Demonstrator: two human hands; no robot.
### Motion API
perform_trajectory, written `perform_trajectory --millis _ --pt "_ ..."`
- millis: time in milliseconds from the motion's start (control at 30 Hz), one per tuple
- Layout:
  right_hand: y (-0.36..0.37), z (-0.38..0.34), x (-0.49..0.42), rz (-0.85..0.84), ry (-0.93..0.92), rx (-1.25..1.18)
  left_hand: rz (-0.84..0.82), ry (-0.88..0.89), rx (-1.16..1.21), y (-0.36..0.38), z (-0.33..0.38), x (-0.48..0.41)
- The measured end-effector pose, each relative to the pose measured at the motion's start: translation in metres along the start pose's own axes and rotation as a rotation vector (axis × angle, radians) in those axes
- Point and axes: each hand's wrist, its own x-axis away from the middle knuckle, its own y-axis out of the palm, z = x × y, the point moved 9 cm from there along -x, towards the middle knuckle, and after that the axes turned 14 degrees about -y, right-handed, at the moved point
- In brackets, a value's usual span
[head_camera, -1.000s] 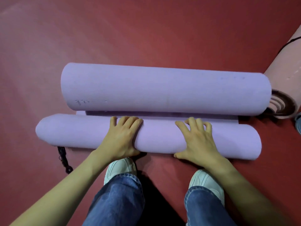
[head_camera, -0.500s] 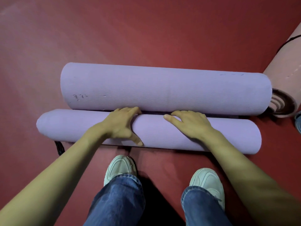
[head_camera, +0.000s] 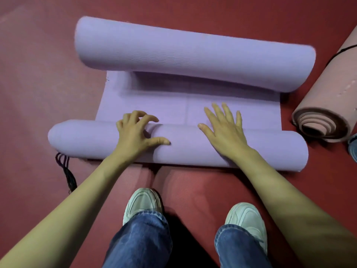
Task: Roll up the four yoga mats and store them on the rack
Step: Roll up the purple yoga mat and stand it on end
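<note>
Nearest to me, at 6 o'clock, are the two white shoes [head_camera: 143, 202], planted on the red floor [head_camera: 38, 84] just short of the purple mat [head_camera: 164, 105]; I judge that stance lets the person lean over the work. Just beyond them lies the near roll [head_camera: 193, 149] of that mat, crosswise from 9 to 3 o'clock, with both grips on it. The left grip [head_camera: 139, 132] is bent like a claw, fingers hooked over the crest and thumb laid along the roll, probably to keep the wraps tight. The right grip [head_camera: 224, 130] is flat and spread, palm on the roll and fingertips reaching onto the flat stretch, holding nothing, seemingly to push it forward evenly. A black cord [head_camera: 65, 169] trails out from under the roll's end at 8 o'clock. Past the flat stretch, toward 12 o'clock, the far roll [head_camera: 193, 57] curls back on the same mat. A pink mat [head_camera: 328, 97], already rolled, lies at 3 o'clock. No rack is in view, so storing looks well off.
</note>
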Motion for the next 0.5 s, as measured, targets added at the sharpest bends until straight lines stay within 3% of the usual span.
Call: perform_trajectory --millis 100,200,333,400,500 --pt "-0.006 -0.015 0.01 0.208 -0.023 0.054 0.07 -0.174 0.029 -0.002 -0.002 -0.011" --pt "-0.004 -0.023 0.032 0.37 -0.051 0.136 0.071 -0.129 0.02 0.0 0.006 -0.03" --pt "0.006 -0.024 0.032 0.267 -0.084 0.195 0.044 0.13 0.064 0.001 0.02 -0.035" --pt "0.002 -0.018 0.015 0.146 -0.062 0.184 0.144 0.287 -0.038 0.0 0.025 -0.022" --pt "-0.011 -0.007 -0.009 0.045 -0.046 0.165 0.165 0.346 -0.205 0.014 0.021 0.002"
